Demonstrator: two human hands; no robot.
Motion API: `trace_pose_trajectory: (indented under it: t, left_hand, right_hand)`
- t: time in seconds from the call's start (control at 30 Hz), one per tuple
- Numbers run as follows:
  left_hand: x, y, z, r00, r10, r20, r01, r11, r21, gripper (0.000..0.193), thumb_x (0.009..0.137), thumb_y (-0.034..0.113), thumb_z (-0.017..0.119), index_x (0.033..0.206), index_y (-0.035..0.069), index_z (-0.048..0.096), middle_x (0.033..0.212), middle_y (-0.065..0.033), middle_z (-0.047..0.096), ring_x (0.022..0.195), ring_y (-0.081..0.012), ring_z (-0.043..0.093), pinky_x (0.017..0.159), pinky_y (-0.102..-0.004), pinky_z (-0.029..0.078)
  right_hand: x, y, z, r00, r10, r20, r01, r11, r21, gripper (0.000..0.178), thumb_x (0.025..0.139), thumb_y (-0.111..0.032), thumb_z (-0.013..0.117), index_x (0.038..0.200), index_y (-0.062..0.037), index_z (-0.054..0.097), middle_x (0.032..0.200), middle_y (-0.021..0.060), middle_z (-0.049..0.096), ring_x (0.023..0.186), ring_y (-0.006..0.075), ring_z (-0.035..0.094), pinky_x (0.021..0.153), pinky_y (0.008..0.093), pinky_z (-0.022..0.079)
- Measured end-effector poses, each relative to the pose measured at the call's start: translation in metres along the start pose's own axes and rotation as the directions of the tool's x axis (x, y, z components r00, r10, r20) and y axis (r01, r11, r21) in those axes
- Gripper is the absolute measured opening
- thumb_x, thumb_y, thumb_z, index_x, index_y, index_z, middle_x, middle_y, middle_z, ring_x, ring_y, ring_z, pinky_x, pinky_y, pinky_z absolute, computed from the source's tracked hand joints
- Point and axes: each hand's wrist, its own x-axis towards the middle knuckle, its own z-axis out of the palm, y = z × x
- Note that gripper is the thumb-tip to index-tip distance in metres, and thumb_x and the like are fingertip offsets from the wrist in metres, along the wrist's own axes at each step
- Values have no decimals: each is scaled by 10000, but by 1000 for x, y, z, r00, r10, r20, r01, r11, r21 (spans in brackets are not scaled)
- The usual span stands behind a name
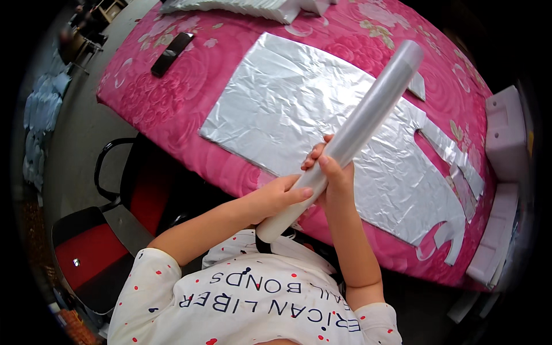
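A long roll of clear plastic film (368, 118) slants across the front of my body, its upper end over the table and its lower end near my waist. My left hand (286, 195) is closed around the lower part, thumb lying along the top. Further up, my right hand (333, 172) wraps round the roll from the right, with its fingertips showing on the left side. Beneath the roll lies a large, crinkled silver foil sheet (276, 98) with cut-out handle shapes (454, 167) at its right end.
A pink floral tablecloth (155, 109) covers the table. A black tape-like object (172, 54) lies at the far left, and a stack of silver sheets (241, 7) at the far edge. White foam boxes (506, 123) stand at the right. A red and black chair (86, 253) is at the left.
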Motion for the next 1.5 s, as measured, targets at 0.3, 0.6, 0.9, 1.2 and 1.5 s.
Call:
trace_pose_trajectory:
  t: [0.3, 0.6, 0.9, 1.2, 1.5]
  left_hand:
    - [-28, -8, -18, 980, -195, 29, 177, 933, 315, 484, 890, 459, 521, 1108, 29, 489, 791, -46, 548, 647, -104, 557, 592, -254, 482]
    - [-67, -43, -54, 902, -430, -39, 430, 886, 170, 317, 901, 310, 528, 1037, 24, 506, 766, -33, 537, 620, -97, 535, 599, -259, 482]
    - [-68, -51, -60, 938, -345, 33, 341, 935, 94, 663, 784, 515, 638, 1171, 1, 478, 723, -43, 522, 601, -110, 535, 578, -244, 463]
    - [-67, -54, -56, 936, -353, 8, 350, 932, 90, 649, 765, 527, 651, 1120, 7, 492, 744, -59, 538, 605, -115, 549, 588, -244, 477]
    - [-75, -50, -73, 903, -425, 57, 409, 894, 182, 620, 765, 437, 688, 1151, -4, 483, 868, -84, 593, 768, -134, 583, 661, -269, 497]
  right_hand:
    - [29, -29, -43, 953, -64, -296, 71, 997, 11, 553, 776, -113, 653, 1235, -24, 359, 884, 72, 528, 785, 153, 557, 778, 321, 502]
    - [57, -111, -141, 909, -208, -362, 69, 930, -361, 338, 856, -152, 592, 1156, -33, 494, 1011, 74, 594, 867, 135, 567, 731, 239, 459]
    - [52, -100, -114, 987, 11, -163, -123, 706, -697, 239, 862, -219, 590, 1018, -41, 625, 862, 11, 632, 653, 34, 513, 556, 172, 395]
    - [51, -93, -101, 965, 240, -109, -226, 540, -811, 180, 841, -206, 629, 849, -26, 643, 681, -23, 563, 595, 44, 485, 527, 204, 395]
    - [66, -168, -196, 895, -390, -218, -107, 287, -952, 203, 849, -175, 599, 828, 25, 626, 666, 24, 597, 598, 83, 533, 561, 246, 425]
